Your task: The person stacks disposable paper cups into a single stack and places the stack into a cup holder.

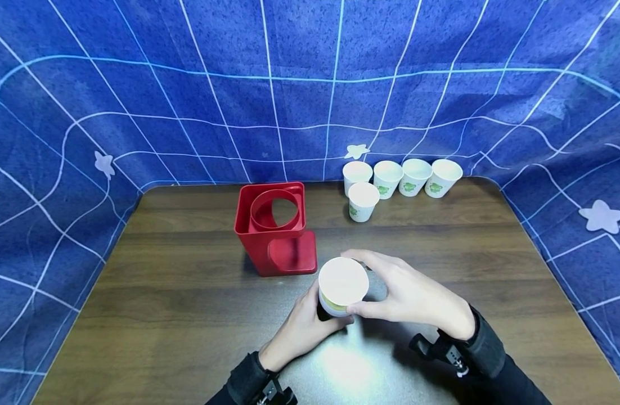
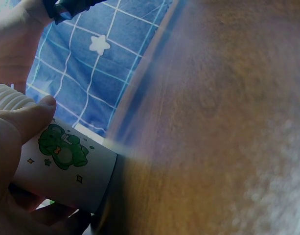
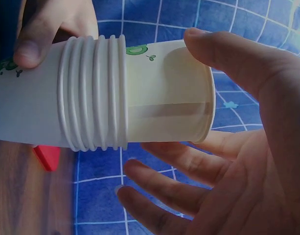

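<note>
Stack of nested paper cups (image 1: 342, 286), standing near the front middle of the wooden table (image 1: 188, 315); the right wrist view shows several rolled rims bunched together, with the top cup (image 3: 167, 93) pulled partway out. My left hand (image 1: 302, 329) wraps the lower part of the stack, thumb on the green printed figure (image 2: 61, 149). My right hand (image 1: 408, 295) pinches the top cup's rim between thumb and fingers, the other fingers spread loosely. Just behind, to the left: a red cup holder (image 1: 275, 228). Farther back, to the right: five single paper cups (image 1: 398, 183) grouped before the blue checked cloth (image 1: 310, 84).
</note>
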Tool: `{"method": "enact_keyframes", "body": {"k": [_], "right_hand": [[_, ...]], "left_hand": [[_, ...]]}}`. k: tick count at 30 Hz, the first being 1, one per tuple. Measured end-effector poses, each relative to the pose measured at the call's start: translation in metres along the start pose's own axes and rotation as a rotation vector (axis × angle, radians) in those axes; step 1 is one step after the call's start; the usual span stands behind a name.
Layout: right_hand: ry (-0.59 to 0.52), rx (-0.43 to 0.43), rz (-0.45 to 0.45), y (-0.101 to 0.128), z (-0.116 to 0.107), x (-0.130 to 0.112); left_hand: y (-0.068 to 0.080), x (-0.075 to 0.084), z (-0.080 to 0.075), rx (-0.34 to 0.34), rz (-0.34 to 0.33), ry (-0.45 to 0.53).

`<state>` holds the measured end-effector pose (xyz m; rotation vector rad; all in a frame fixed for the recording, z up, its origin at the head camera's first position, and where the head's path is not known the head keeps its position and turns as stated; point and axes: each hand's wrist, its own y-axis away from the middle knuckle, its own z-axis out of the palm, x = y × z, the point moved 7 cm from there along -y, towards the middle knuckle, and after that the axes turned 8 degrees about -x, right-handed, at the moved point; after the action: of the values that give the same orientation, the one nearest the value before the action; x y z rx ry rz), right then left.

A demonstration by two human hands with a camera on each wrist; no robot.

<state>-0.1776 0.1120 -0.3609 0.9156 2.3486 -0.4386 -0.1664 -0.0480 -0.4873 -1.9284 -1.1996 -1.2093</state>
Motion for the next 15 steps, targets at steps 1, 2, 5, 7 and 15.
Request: {"method": "enact_keyframes", "body": {"k": [1, 2, 5, 7, 15], "right_hand": [[-0.001, -0.005, 0.004, -0.0003, 0.0005, 0.0008], [0.000, -0.009, 0.007, -0.0006, 0.0010, 0.0015], [0.004, -0.022, 0.011, -0.0012, 0.0029, 0.0033], [0.010, -0.028, 0.009, -0.0015, 0.0041, 0.0043], [0.031, -0.050, 0.019, -0.0023, 0.0084, 0.0094]], "left_hand": [[0.0000, 0.0001, -0.0001, 0.000, -0.002, -0.001], [0.0001, 0.0001, -0.0001, 0.000, -0.002, -0.002], [0.0003, 0.0006, -0.0002, -0.002, -0.003, -0.004], [0.0005, 0.0008, -0.0003, -0.002, -0.002, -0.005], [0.0009, 0.0012, -0.0006, 0.000, 0.004, -0.006]]}}
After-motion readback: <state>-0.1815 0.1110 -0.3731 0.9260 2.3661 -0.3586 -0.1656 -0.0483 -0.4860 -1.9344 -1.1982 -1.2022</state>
